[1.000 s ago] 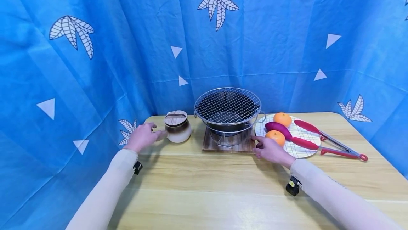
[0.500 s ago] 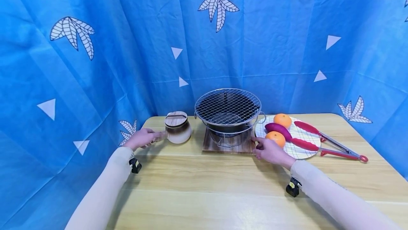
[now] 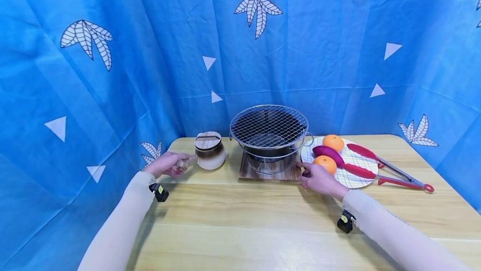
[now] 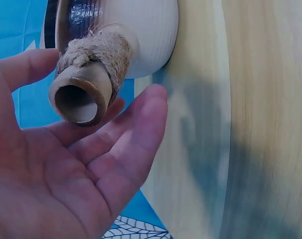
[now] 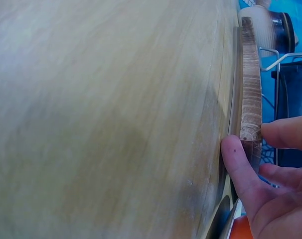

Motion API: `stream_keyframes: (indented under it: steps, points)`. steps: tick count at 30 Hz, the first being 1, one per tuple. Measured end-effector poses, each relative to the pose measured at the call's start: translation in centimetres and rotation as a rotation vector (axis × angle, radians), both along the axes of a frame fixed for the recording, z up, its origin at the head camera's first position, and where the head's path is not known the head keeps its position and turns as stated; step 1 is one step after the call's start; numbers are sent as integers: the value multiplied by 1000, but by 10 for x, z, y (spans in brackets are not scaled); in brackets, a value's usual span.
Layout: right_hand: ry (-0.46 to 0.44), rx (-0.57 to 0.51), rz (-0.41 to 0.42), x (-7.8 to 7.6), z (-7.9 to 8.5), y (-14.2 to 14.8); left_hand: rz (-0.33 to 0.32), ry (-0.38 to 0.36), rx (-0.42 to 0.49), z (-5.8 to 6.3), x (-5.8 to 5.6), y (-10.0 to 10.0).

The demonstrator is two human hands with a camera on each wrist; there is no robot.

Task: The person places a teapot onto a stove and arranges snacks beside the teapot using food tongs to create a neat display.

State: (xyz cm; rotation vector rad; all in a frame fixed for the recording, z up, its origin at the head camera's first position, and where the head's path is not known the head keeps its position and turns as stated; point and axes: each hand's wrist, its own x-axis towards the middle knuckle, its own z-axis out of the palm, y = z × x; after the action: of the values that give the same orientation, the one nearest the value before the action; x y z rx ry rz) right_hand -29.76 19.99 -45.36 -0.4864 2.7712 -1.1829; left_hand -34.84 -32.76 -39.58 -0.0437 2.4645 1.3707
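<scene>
My left hand [image 3: 165, 165] is at the hollow side handle [image 3: 191, 160] of a lidded brown-and-white ceramic pot [image 3: 211, 160]. In the left wrist view, the thumb touches the rope [image 4: 103, 55] wound round that handle, while the other fingers lie loosely extended below and behind it. My right hand [image 3: 319, 178] pinches the near right corner of a dark wooden board [image 3: 248, 172]. In the right wrist view, the thumb is against one face of the board [image 5: 250, 89] and the index finger on the other. On the board stands a round grill with a wire mesh top [image 3: 268, 127].
Right of the grill, a checked plate [image 3: 351, 182] holds two oranges [image 3: 332, 143] and a purple, elongated vegetable [image 3: 328, 154]. Red-tipped tongs [image 3: 400, 179] lie partly across the plate and onto the wooden table [image 3: 240, 229]. A blue curtain [image 3: 319, 54] hangs behind and at both sides.
My left hand has come lower and turned, from reaching over the pot's handle to having its thumb and fingers about it. The right hand stays at the board's corner.
</scene>
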Motion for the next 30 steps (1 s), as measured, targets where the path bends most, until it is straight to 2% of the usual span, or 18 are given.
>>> stream_keyframes:
  steps: [12, 30]
  points:
    - [2, -2, 9, 0, -2, 1, -29, -132, 246, -6, -6, -7]
    - [44, 10, 9, 0, -3, 1, -27, -168, 425, -10, -12, -5]
